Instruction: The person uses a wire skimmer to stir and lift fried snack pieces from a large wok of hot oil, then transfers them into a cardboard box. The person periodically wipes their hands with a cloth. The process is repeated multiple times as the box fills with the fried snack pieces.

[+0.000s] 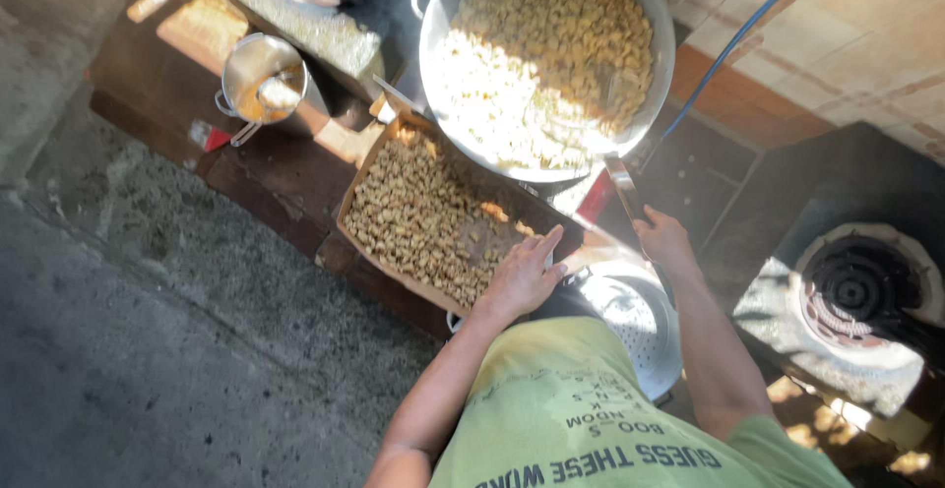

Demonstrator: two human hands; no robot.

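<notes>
- 2 hands at work: left hand [522,276], grip spread flat, rests on pale pieces in the cardboard tray [366,175].
- Right hand [662,237], grip clamped on the dark handle [622,181] beside the wok [438,65].

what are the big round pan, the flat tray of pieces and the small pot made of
The big round pan looks like bare metal, likely aluminium: its grey rim shines in the sun. The flat tray appears to be brown cardboard: matte, with thin folded walls. The small pot seems to be polished steel or aluminium, going by its bright reflective wall and side handles.
</notes>
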